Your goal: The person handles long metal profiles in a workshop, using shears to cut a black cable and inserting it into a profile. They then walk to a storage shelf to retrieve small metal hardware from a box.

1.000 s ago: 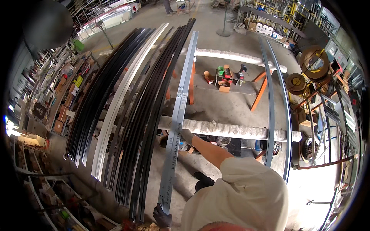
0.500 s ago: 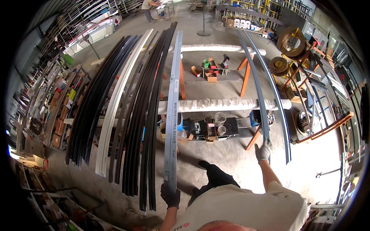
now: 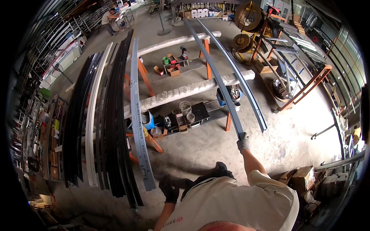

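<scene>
My right hand (image 3: 243,141), in a light grey glove, is closed round the near end of a long grey metal profile (image 3: 221,82). A second grey profile (image 3: 246,88) lies to the right of it, untouched. My left hand (image 3: 169,188), in a dark glove, is off to the right of the near end of a wide light-grey profile (image 3: 137,111) with handwriting along its face. It holds nothing, and its fingers look loosely apart, though dark cloth behind blurs their outline. The profiles rest across two white-wrapped crossbars (image 3: 192,89) on orange trestle legs (image 3: 143,77).
Black profiles (image 3: 115,115) and white ones (image 3: 94,111) lie to the left. Under the crossbars, a low shelf holds tubs (image 3: 185,106) and boxes. Coil reels (image 3: 248,17) and an orange-framed rack (image 3: 308,86) stand right; cartons (image 3: 302,177) sit near right. Another person (image 3: 110,19) works far off.
My left hand has let go of the wide profile's end and moved right of it. My right hand still grips its profile. The whole view has turned rightward.
</scene>
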Action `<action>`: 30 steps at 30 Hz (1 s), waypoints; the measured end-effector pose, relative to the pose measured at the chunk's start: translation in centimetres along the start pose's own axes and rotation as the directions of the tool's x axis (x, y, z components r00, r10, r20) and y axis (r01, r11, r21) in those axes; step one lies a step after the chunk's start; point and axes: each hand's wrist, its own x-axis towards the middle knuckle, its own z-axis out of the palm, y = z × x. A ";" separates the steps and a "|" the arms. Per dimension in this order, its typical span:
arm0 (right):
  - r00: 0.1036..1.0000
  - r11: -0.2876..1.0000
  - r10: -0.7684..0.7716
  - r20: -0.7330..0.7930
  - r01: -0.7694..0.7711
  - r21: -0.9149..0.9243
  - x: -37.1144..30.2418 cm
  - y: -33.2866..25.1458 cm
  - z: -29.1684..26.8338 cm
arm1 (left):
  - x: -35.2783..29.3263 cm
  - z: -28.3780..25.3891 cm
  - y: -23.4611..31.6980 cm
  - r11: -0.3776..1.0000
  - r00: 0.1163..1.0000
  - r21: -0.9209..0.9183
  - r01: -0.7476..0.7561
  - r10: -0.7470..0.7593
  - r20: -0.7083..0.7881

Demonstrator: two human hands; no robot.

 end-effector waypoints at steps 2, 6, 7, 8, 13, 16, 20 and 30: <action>0.999 0.998 -0.035 0.029 0.034 0.046 2.7 3.9 -1.0 | 0.9 4.1 2.8 0.875 0.944 -0.368 0.316 -0.248 0.219; 0.947 0.947 -0.321 -0.003 0.321 0.011 5.1 6.7 -3.7 | 3.2 9.9 10.8 0.973 0.973 -0.183 -0.138 0.168 0.160; 0.821 0.822 -0.569 0.051 0.570 -0.007 4.6 4.5 -5.3 | 3.3 11.8 11.8 0.965 0.968 -0.230 -0.128 0.172 0.181; 0.803 0.801 -0.592 0.064 0.578 0.155 4.5 4.5 -5.6 | 3.7 15.2 12.8 0.943 0.958 -0.303 -0.136 0.203 0.203; 0.535 0.614 -0.392 0.749 -0.454 0.646 -1.9 0.3 -6.6 | 11.3 21.5 25.8 -0.087 0.463 -0.477 0.875 -0.138 0.875; 0.488 0.600 -0.666 0.565 -0.100 0.794 -4.3 0.4 -6.5 | 14.2 25.0 29.9 0.341 0.645 -0.598 0.725 -0.031 0.764; 0.432 0.841 -0.537 0.725 0.337 0.423 -0.8 1.9 -11.5 | 15.3 25.8 30.4 0.439 0.449 -0.310 0.843 -0.258 0.855; 0.968 0.797 -0.058 0.244 -0.103 0.595 21.1 17.0 -13.1 | 10.1 19.4 11.5 0.573 0.473 -0.037 0.819 -0.638 0.608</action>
